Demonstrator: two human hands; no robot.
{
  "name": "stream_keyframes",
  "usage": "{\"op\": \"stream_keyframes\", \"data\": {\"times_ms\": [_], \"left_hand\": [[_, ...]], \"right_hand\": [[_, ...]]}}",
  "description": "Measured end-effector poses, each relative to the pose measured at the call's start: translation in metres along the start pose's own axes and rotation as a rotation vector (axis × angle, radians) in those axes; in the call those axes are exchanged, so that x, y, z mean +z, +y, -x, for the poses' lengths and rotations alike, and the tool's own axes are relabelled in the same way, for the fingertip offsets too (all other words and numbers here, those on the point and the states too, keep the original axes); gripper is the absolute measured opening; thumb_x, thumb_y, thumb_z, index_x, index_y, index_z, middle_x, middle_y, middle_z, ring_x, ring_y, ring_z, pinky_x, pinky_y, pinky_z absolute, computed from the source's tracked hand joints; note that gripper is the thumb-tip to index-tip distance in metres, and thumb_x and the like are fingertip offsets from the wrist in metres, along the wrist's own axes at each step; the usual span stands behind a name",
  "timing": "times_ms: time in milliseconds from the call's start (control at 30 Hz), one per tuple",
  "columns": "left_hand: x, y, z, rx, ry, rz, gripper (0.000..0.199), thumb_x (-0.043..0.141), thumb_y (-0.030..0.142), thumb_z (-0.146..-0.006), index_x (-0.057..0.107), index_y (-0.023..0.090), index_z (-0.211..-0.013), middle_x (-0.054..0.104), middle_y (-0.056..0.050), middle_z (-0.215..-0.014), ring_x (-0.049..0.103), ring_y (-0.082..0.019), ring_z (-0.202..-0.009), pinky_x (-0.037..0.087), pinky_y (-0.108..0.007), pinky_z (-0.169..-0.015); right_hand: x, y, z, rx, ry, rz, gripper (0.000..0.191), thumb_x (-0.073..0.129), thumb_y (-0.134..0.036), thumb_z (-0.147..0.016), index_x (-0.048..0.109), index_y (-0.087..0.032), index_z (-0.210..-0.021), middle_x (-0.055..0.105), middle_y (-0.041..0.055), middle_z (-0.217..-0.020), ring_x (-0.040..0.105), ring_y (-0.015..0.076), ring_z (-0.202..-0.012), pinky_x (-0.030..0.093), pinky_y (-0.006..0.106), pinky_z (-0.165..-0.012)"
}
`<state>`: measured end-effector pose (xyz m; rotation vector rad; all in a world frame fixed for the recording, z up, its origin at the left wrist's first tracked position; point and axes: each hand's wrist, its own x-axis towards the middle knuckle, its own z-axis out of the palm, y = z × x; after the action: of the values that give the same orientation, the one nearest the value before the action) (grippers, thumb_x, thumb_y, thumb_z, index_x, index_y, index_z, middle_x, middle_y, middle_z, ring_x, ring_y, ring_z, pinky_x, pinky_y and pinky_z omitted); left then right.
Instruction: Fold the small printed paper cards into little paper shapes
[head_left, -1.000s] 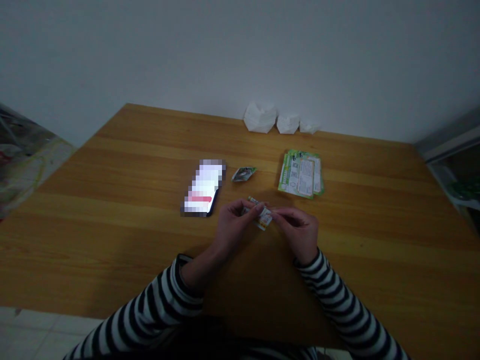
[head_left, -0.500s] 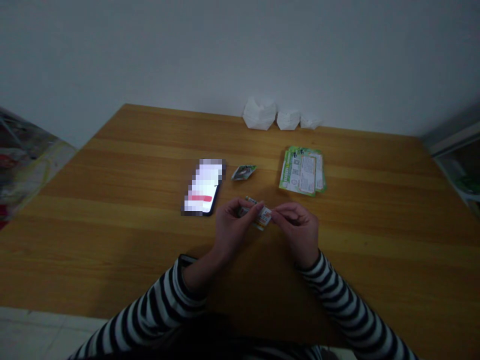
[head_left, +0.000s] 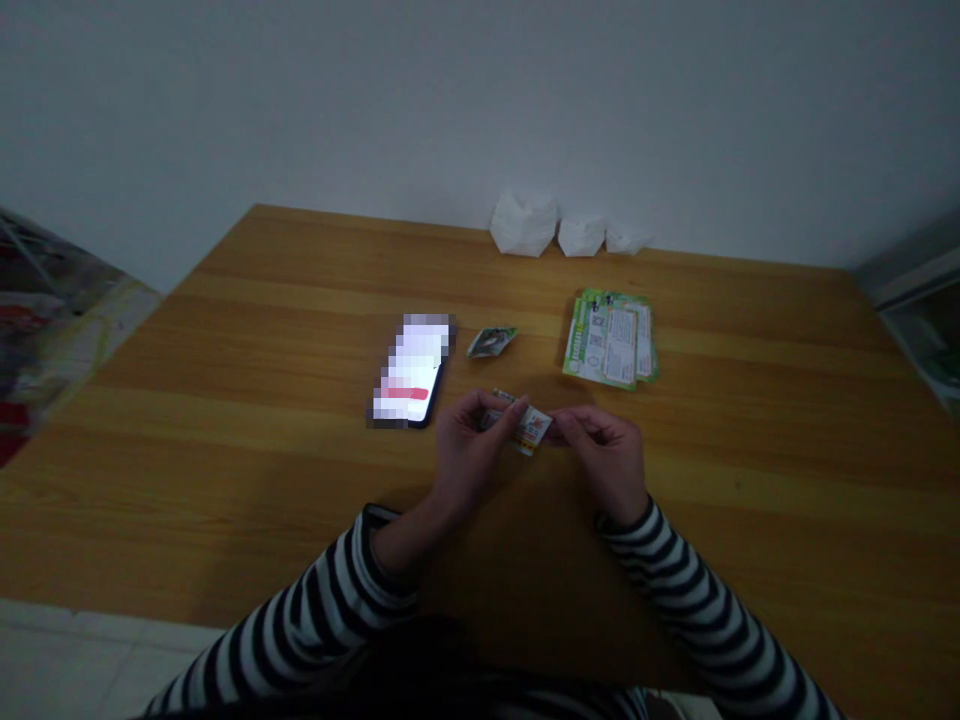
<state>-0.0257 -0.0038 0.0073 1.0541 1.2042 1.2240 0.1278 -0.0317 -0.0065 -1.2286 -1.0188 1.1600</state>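
Hidden: far-left part of paper (head_left: 531, 427), under left hand (head_left: 469, 450); print illegible.
Axis: paper slants, lower right to upper left.
Location: above desk (head_left: 300, 470).
Left hand: thumb and fingers closed on paper.
Right hand (head_left: 606, 455): fingertips pinched at right corner.

Dim overall, soft shadows, glowing screen (head_left: 414, 365).

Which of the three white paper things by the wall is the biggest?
The left paper. It is wider and stands taller than the middle paper and the right paper.
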Motion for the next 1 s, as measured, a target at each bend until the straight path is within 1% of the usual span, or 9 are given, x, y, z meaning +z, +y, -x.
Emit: {"op": "stream_keyframes", "data": {"times_ms": [167,300,500,567,633,733,833,933,1000], "left_hand": [[0.0019,0.0003,0.0014,-0.029,-0.026,-0.005,0.022,0.079,0.029,-0.073,0.063,0.017,-0.065,0.067,0.000,-0.065,0.059,-0.011,-0.057,0.048,-0.022,-0.054],[0.0031,-0.0015,0.0020,-0.025,-0.053,-0.014,0.022,0.079,0.030,-0.073,0.063,0.018,-0.065,0.066,0.000,-0.064,0.058,-0.011,-0.056,0.048,-0.022,-0.052],[0.0033,-0.0054,0.0032,-0.023,-0.082,0.003,0.025,0.077,0.032,-0.076,0.060,0.017,-0.066,0.064,0.001,-0.063,0.057,-0.010,-0.055,0.046,-0.021,-0.052],[0.0033,-0.0052,0.0024,-0.030,-0.079,-0.008,0.025,0.077,0.031,-0.075,0.059,0.017,-0.066,0.064,0.001,-0.063,0.057,-0.009,-0.055,0.046,-0.021,-0.052],[0.0038,-0.0045,0.0014,-0.029,-0.065,-0.008,0.026,0.079,0.030,-0.073,0.057,0.017,-0.067,0.064,0.001,-0.063,0.058,-0.009,-0.055,0.046,-0.020,-0.051],[0.0054,-0.0034,0.0009,-0.066,-0.066,0.078,0.035,0.082,0.028,-0.068,0.049,0.020,-0.078,0.065,0.005,-0.062,0.060,-0.009,-0.052,0.047,-0.019,-0.048],[0.0061,-0.0028,0.0010,-0.135,-0.106,0.178,0.048,0.082,0.028,-0.067,0.041,0.024,-0.092,0.067,0.007,-0.061,0.061,-0.011,-0.048,0.048,-0.020,-0.046],[0.0043,-0.0033,-0.0001,-0.174,-0.137,0.208,0.049,0.082,0.029,-0.069,0.042,0.023,-0.096,0.069,0.005,-0.061,0.062,-0.012,-0.049,0.050,-0.021,-0.048],[0.0026,-0.0045,-0.0011,-0.178,-0.141,0.197,0.046,0.082,0.030,-0.069,0.045,0.021,-0.096,0.070,0.004,-0.061,0.063,-0.012,-0.049,0.050,-0.021,-0.048]], "right_hand": [[-0.0031,0.0015,0.0009,-0.091,-0.025,0.178,0.014,0.072,-0.034,-0.081,0.075,-0.021,-0.079,0.075,0.0026,-0.070,0.070,0.0159,-0.060,0.059,0.027,-0.058],[-0.0050,-0.0005,0.0031,-0.157,-0.070,0.276,0.016,0.066,-0.033,-0.086,0.072,-0.020,-0.078,0.072,0.0020,-0.068,0.067,0.0154,-0.061,0.056,0.026,-0.058],[-0.0013,-0.0018,0.0052,-0.100,-0.049,0.202,0.024,0.064,-0.038,-0.088,0.065,-0.020,-0.071,0.065,0.0000,-0.059,0.061,0.0139,-0.054,0.050,0.024,-0.051],[-0.0013,-0.0016,0.0042,-0.085,-0.091,0.206,0.025,0.061,-0.039,-0.090,0.063,-0.021,-0.072,0.065,-0.0007,-0.060,0.061,0.0135,-0.054,0.049,0.023,-0.052],[-0.0027,-0.0012,0.0023,-0.079,-0.171,0.244,0.026,0.058,-0.039,-0.092,0.063,-0.021,-0.074,0.064,-0.0014,-0.061,0.060,0.0128,-0.055,0.048,0.022,-0.051],[-0.0058,-0.0003,0.0001,-0.107,-0.254,0.344,0.032,0.055,-0.039,-0.094,0.062,-0.020,-0.069,0.059,-0.0024,-0.057,0.055,0.0116,-0.051,0.042,0.022,-0.048],[-0.0073,0.0002,0.0005,-0.145,-0.230,0.412,0.038,0.053,-0.038,-0.095,0.058,-0.020,-0.062,0.054,-0.0031,-0.051,0.050,0.0108,-0.046,0.037,0.022,-0.045],[-0.0071,0.0002,0.0015,-0.166,-0.204,0.445,0.040,0.053,-0.037,-0.094,0.057,-0.020,-0.059,0.051,-0.0033,-0.048,0.047,0.0104,-0.044,0.035,0.023,-0.045],[-0.0062,0.0003,0.0011,-0.155,-0.217,0.433,0.039,0.054,-0.037,-0.093,0.058,-0.019,-0.059,0.052,-0.0031,-0.049,0.048,0.0106,-0.045,0.035,0.023,-0.045]]}}
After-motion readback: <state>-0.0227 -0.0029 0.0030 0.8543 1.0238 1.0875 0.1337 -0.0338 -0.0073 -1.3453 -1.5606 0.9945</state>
